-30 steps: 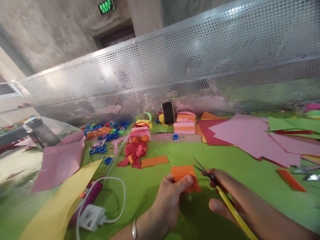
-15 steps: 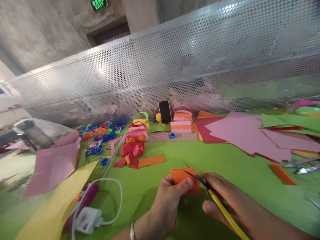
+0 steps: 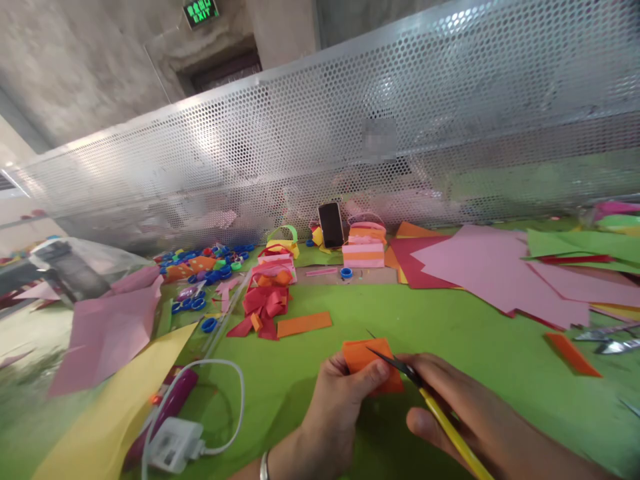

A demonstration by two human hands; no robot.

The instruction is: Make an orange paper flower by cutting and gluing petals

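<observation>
Scissors set across a small orange paper piece, above a green table

Left hand (image 3: 337, 397) pinches the small orange paper piece (image 3: 356, 357), thumb across its face, fingers behind; right hand (image 3: 463, 387) grips the yellow-handled scissors with dark metal blades (image 3: 439, 412), thumb standing a little apart; blades slightly parted, one in front of the paper, the other's tip showing past its top edge; paper held up in front of the person, near the middle of the table (image 3: 400, 310).

For a clean cut, I judge: line up the blades before closing; keep the left thumb, which sits close beneath the front blade, well back; hold the paper taut, as it may be layered and slip; turn the paper rather than the wrist.

Surface bright green; a flat orange paper strip (image 3: 304, 324) lies beside a red paper bow (image 3: 265, 301); a white plug adapter (image 3: 176, 445) with cable at left; overlapping pink paper sheets (image 3: 490, 267) at right; a dark-screened phone (image 3: 331, 225) leans at the back.

Room: perforated metal divider (image 3: 300, 153) behind; grey concrete wall (image 3: 100, 73); lit green exit sign (image 3: 201, 12) high up.
</observation>
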